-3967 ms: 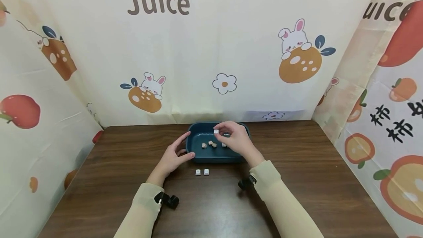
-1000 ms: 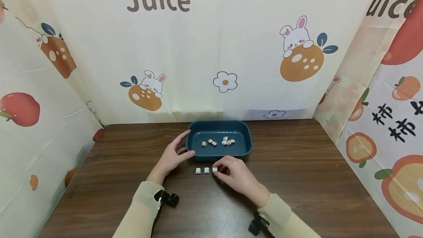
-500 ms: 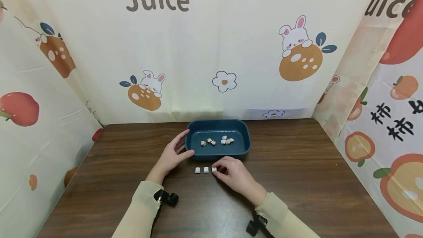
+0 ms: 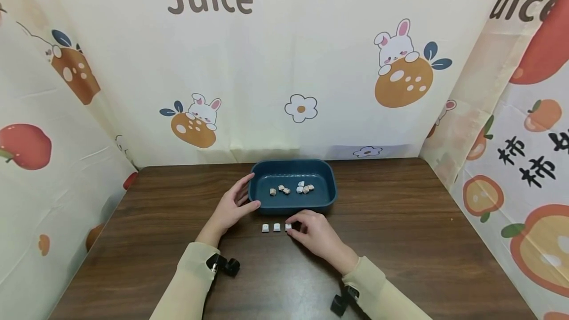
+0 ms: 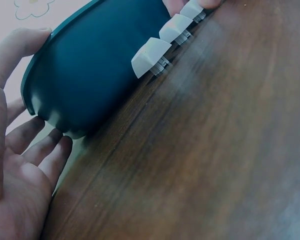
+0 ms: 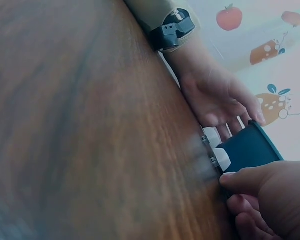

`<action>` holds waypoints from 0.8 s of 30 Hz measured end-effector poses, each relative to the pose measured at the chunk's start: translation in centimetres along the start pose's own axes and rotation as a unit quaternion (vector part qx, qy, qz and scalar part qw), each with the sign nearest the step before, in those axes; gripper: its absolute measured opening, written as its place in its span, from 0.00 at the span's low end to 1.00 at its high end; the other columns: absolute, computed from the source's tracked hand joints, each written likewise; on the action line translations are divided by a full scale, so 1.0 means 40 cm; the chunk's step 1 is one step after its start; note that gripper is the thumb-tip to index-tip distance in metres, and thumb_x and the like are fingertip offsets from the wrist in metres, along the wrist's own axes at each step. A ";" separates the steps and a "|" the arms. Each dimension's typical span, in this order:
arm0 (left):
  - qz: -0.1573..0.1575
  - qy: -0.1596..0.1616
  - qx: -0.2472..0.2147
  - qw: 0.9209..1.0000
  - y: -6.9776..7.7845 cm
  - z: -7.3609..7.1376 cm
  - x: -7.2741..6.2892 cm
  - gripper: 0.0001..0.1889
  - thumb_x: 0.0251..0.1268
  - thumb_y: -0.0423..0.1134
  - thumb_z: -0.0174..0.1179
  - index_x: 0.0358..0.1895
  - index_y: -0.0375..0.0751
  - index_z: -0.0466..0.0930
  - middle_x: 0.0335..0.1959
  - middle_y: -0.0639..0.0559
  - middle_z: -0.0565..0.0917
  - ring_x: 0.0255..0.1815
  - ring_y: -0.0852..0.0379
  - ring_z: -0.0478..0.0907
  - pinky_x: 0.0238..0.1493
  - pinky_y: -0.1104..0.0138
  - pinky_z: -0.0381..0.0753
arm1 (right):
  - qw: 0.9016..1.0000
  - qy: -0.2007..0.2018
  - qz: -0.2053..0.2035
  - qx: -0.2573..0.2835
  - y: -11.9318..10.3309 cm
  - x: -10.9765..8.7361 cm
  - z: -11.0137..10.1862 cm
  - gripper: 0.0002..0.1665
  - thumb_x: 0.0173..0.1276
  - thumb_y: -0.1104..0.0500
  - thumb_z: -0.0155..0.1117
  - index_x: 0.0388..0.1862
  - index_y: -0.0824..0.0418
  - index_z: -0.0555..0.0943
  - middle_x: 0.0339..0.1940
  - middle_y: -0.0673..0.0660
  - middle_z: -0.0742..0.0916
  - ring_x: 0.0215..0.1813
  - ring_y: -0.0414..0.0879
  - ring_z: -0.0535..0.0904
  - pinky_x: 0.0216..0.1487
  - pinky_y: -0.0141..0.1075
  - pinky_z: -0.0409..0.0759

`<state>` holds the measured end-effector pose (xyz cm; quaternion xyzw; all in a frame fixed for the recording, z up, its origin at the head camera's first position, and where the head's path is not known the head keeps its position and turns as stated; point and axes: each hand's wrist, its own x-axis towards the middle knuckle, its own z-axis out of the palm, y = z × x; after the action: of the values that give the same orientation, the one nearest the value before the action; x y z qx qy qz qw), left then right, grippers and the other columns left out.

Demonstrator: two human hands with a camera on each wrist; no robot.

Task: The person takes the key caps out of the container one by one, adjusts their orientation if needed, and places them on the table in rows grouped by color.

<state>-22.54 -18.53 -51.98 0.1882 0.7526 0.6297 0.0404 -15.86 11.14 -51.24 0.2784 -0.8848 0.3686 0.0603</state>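
Observation:
A dark teal tray (image 4: 293,210) stands at the table's back, holding several small beige and white keycaps (image 4: 286,191). My left hand (image 4: 227,209) touches its left end, thumb on the near corner and fingers spread toward the far one. In front of the tray, white keycaps form a short row on the table: a left one (image 4: 265,228), a middle one (image 4: 277,227) and a right one (image 4: 288,227). Thumb and fingertips of my right hand (image 4: 317,233) pinch the right one. The left wrist view shows clear stems under the nearest keycap (image 5: 151,56).
Dark wooden table (image 4: 400,241) spreads around the tray. Printed cloth curtains (image 4: 266,63) rise behind it and on both sides. A black wrist camera (image 4: 228,265) sits on the left sleeve, another (image 4: 340,304) on the right.
My right hand has come from over the tray to the table with a white keycap, now third in the row at its right end. In the last second the hands barely move.

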 end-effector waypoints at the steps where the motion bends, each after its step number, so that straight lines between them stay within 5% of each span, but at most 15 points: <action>1: 0.001 0.000 0.000 1.000 0.000 0.000 0.000 0.44 0.74 0.36 0.73 0.87 0.44 0.61 0.88 0.42 0.62 0.86 0.37 0.63 0.79 0.48 0.67 | 1.000 0.000 0.000 0.000 0.000 0.001 0.000 0.10 0.70 0.62 0.81 0.48 0.56 0.92 0.44 0.51 0.91 0.33 0.34 0.79 0.36 0.30 0.83; 24: -0.005 0.000 0.005 1.000 0.004 0.001 -0.004 0.44 0.74 0.37 0.73 0.87 0.44 0.61 0.88 0.43 0.61 0.86 0.36 0.62 0.80 0.46 0.67 | 1.000 0.016 -0.025 0.008 0.019 -0.006 0.008 0.14 0.67 0.63 0.83 0.50 0.58 0.91 0.43 0.52 0.90 0.31 0.34 0.79 0.32 0.29 0.82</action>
<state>-22.35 -18.52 -51.89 0.1846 0.7569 0.6254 0.0427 -16.04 11.44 -52.00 0.2946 -0.8737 0.3785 0.0814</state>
